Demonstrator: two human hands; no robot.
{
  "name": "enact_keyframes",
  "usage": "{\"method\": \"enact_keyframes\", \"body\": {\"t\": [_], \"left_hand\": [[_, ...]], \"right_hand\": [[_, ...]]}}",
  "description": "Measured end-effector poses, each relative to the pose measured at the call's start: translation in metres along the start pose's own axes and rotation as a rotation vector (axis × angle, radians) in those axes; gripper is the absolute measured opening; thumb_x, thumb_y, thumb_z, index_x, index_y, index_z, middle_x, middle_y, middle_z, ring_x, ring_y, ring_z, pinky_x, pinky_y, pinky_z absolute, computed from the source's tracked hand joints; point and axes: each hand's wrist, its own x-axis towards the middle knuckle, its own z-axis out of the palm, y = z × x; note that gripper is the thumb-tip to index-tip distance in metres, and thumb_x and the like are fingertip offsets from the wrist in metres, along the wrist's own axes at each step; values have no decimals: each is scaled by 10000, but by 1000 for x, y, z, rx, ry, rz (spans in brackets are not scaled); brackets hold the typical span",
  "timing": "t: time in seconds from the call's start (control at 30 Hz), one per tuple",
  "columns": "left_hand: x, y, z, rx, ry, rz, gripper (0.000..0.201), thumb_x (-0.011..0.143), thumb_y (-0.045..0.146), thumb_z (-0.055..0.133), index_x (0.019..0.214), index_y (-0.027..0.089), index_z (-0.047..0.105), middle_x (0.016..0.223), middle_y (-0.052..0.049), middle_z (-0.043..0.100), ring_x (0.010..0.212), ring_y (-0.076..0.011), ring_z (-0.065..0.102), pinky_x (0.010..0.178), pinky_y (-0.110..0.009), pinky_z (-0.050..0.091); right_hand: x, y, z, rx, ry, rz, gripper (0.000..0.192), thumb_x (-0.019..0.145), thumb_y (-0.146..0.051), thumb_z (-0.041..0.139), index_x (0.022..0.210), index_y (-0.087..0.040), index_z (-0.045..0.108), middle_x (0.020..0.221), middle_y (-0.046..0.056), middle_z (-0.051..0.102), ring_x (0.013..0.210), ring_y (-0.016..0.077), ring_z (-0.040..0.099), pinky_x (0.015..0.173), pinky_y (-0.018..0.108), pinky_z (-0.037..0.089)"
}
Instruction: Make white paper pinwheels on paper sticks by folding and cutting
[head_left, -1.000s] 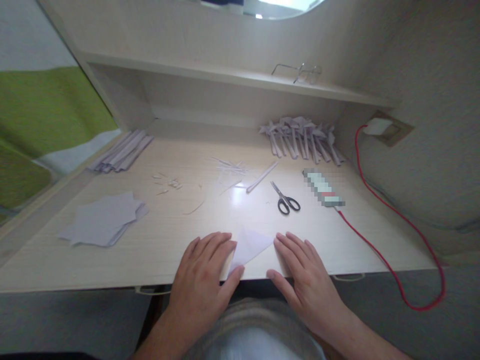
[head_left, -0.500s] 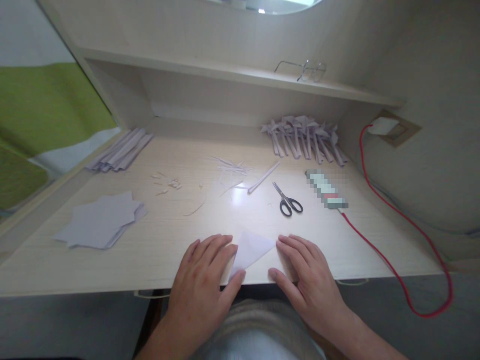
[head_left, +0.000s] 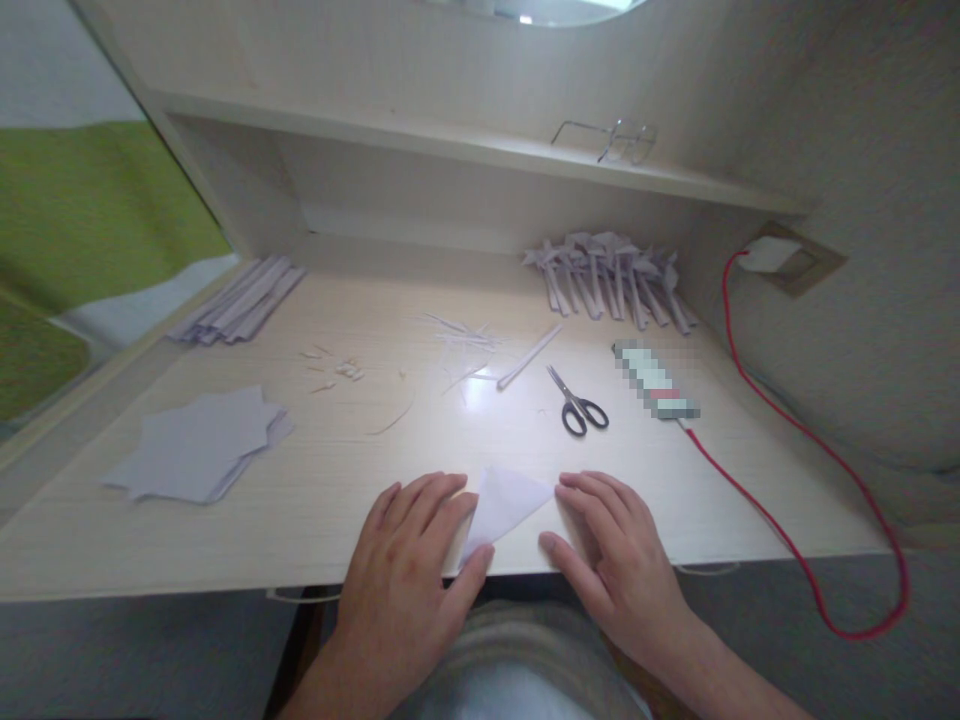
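A white sheet of paper folded into a triangle [head_left: 510, 508] lies flat near the desk's front edge, between my hands. Along its left side rests my left hand [head_left: 420, 560], fingers stretched out and thumb on the lower corner. At the right corner, the fingertips of my right hand [head_left: 619, 545] touch the paper. That hand is open too, its thumb held apart from the fingers. Beyond the paper lie black-handled scissors [head_left: 576, 404] and a narrow rolled paper stick [head_left: 529, 357].
Paper squares [head_left: 199, 445] are stacked at left, with folded paper strips [head_left: 244, 300] behind. Thin paper scraps [head_left: 465, 335] lie mid-desk. Folded paper pinwheel-like pieces [head_left: 611, 275] stand back right. A phone [head_left: 652, 380] trails a red cable [head_left: 750, 500]. Glasses [head_left: 619, 140] rest on the shelf.
The view has shifted very slightly. Both hands and the folded paper keep the same arrangement.
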Motion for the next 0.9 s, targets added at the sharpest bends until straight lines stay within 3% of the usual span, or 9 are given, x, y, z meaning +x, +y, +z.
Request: {"method": "enact_keyframes", "body": {"t": [0.6, 0.9], "left_hand": [[0, 1, 0, -30, 22, -12, 301, 903, 258, 653, 1204, 279, 650, 1338, -53, 680, 1250, -313, 586, 1086, -566, 422], [1, 0, -1, -78, 24, -18, 274, 917, 241, 647, 1178, 316, 686, 1300, -32, 692, 1233, -301, 590, 1071, -573, 430]], "right_hand": [[13, 2, 2, 84, 38, 3, 372, 943, -316, 661, 1291, -214, 575, 1265, 141, 652, 1210, 336, 576, 1038, 557, 491], [30, -6, 0, 252, -28, -7, 430, 898, -282, 722, 1300, -234, 580, 1279, 108, 654, 1222, 298, 575, 1075, 504, 475]]}}
